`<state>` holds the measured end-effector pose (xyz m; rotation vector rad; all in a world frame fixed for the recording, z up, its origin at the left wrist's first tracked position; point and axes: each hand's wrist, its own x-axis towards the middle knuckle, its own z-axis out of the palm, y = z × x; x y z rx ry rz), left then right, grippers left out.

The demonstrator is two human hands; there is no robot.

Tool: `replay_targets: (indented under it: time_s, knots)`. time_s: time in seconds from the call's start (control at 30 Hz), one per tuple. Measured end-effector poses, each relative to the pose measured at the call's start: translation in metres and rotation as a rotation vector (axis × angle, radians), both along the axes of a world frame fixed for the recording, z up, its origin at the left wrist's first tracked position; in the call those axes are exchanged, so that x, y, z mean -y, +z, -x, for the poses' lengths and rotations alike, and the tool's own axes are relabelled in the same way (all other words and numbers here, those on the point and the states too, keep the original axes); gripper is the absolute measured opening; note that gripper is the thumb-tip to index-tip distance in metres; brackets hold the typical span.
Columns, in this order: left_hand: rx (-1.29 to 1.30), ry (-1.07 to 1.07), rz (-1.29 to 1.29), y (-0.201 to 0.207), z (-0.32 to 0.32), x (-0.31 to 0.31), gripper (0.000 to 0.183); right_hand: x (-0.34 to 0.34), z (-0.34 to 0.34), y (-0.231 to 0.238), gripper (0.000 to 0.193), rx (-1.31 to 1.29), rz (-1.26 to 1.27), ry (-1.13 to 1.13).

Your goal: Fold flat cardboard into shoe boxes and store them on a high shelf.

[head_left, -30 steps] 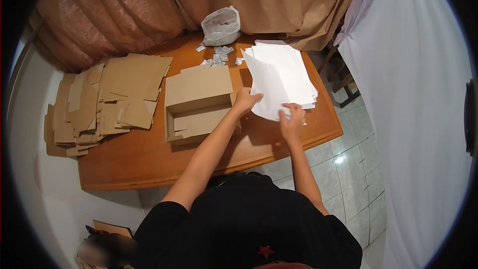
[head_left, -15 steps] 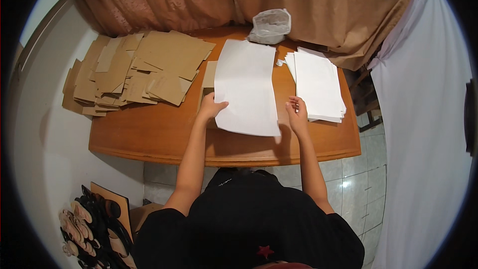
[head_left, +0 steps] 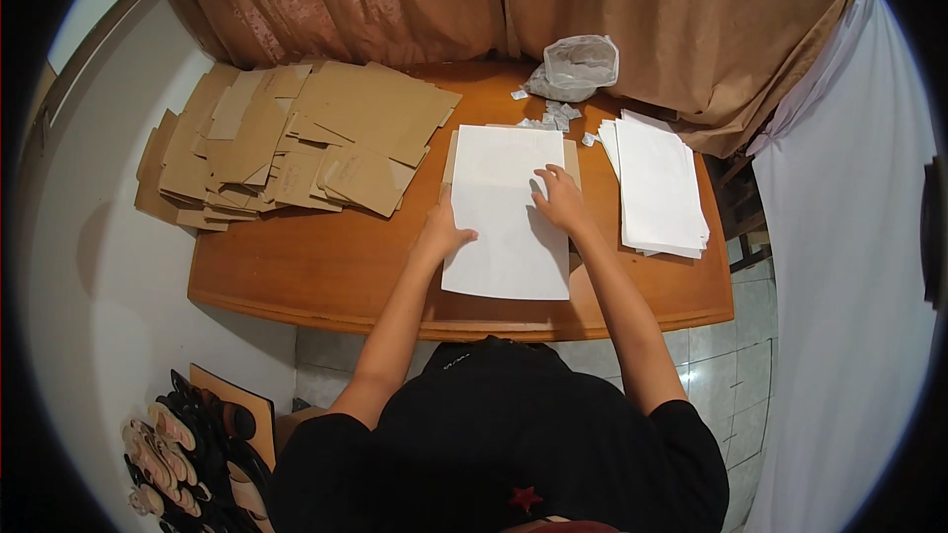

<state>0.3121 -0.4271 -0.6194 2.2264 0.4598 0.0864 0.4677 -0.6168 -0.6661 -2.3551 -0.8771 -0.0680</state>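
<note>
A white sheet of paper (head_left: 506, 262) lies in front of me over a flat piece of brown cardboard (head_left: 572, 160), whose edges show at the sheet's sides and top. My left hand (head_left: 444, 232) is closed on the sheet's left edge, thumb on top and the other fingers mostly hidden beneath. On the upper right part of the sheet rests my right hand (head_left: 561, 201), its fingers bent but apart, gripping nothing. Just to its right is a stack of white paper (head_left: 662, 183).
Overlapping brown cardboard pieces (head_left: 365, 114) cover the left side of the wooden table (head_left: 316, 266). At the back stands an open clear plastic bag (head_left: 580, 67), with several small white sachets (head_left: 561, 114) beside it. Brown curtains (head_left: 671, 30) hang along the far edge.
The sheet has come down flat over the cardboard from a raised, bent position. My right hand has moved from beside it onto its surface; my left hand stays at its left edge.
</note>
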Motion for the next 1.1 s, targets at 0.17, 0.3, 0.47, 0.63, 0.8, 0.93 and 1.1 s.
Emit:
replay_targets:
  time_s: [0.17,0.3,0.47,0.63,0.8,0.93,1.1]
  knots:
    - [-0.157,0.024,-0.335,0.001,0.015,0.015,0.076,-0.012,0.006,-0.006,0.045,-0.016,0.233,-0.021]
    - [-0.026,-0.408,-0.345,-0.022,0.012,0.027,0.064,-0.016,0.003,-0.012,0.048,0.025,0.288,0.013]
    - [-0.311,-0.62,-0.381,-0.04,-0.011,0.036,0.074,-0.02,-0.001,-0.011,0.048,0.036,0.314,0.001]
    - [-0.466,-0.666,-0.333,-0.053,-0.045,0.03,0.086,-0.016,-0.009,-0.01,0.049,0.022,0.329,-0.023]
    - [-0.638,-0.634,-0.373,-0.076,-0.07,0.025,0.094,-0.016,-0.008,-0.007,0.051,0.021,0.338,-0.013]
    - [-0.69,-0.601,-0.39,-0.09,-0.07,0.03,0.086,-0.014,-0.006,-0.007,0.052,0.018,0.334,-0.016]
    - [-0.669,-0.69,-0.348,-0.08,-0.077,0.039,0.057,-0.012,-0.007,-0.006,0.058,0.021,0.356,-0.03]
